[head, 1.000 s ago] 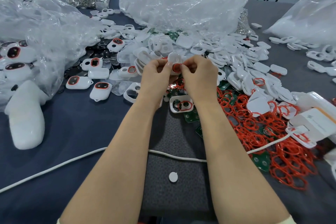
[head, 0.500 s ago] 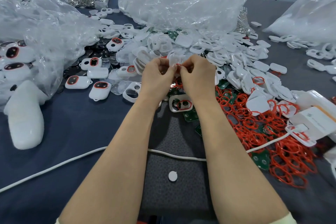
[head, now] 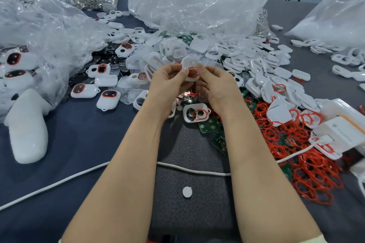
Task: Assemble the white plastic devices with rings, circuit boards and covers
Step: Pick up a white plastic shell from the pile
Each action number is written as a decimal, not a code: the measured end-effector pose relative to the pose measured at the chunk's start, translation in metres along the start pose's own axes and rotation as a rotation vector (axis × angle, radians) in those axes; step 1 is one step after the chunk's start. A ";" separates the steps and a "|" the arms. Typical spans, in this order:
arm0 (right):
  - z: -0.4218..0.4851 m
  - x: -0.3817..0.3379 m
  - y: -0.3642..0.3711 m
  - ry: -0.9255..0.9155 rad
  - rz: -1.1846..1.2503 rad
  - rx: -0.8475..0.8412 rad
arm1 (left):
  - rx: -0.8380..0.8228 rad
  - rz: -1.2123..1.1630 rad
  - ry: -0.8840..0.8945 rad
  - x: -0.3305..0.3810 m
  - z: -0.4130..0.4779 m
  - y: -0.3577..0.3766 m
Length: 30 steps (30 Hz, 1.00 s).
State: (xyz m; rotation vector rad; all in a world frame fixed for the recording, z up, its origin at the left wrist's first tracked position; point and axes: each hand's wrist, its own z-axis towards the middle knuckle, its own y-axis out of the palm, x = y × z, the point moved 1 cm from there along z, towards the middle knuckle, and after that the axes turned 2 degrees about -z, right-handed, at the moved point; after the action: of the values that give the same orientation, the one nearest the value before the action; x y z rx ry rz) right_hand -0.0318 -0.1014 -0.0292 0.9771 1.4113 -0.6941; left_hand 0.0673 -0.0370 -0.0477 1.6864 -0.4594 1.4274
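Observation:
My left hand (head: 167, 83) holds a white plastic device shell (head: 192, 77) with a red ring at its rim, raised above the table's middle. My right hand (head: 215, 85) is beside it, its fingertips at the shell's right edge; whether they pinch it is hard to tell. A clear cover piece (head: 189, 62) stands up just behind the shell. Below my hands lies an open white shell with a red ring (head: 195, 113) and green circuit boards (head: 209, 126). A heap of red rings (head: 308, 160) spreads to the right. White covers and shells (head: 246, 61) pile up behind.
Finished white devices with red-ringed windows (head: 107, 97) lie at left. Clear plastic bags (head: 197, 4) rise at the back and left (head: 39, 31). A white cable (head: 193, 170) crosses the dark mat (head: 189, 213). A white box (head: 343, 134) sits at right, a white foam piece (head: 27, 134) at left.
My hands have drawn slightly apart around the shell, and more of the shell and its red ring shows between them. The clear cover piece now shows above my fingers.

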 end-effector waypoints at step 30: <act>0.005 0.003 0.003 -0.458 -0.632 0.229 | 0.047 0.053 0.047 -0.002 0.000 0.003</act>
State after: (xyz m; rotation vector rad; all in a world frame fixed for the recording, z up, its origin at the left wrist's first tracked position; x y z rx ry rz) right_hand -0.0270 -0.1039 -0.0318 0.4745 1.2359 -1.4722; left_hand 0.0647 -0.0387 -0.0484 1.6847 -0.4504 1.5234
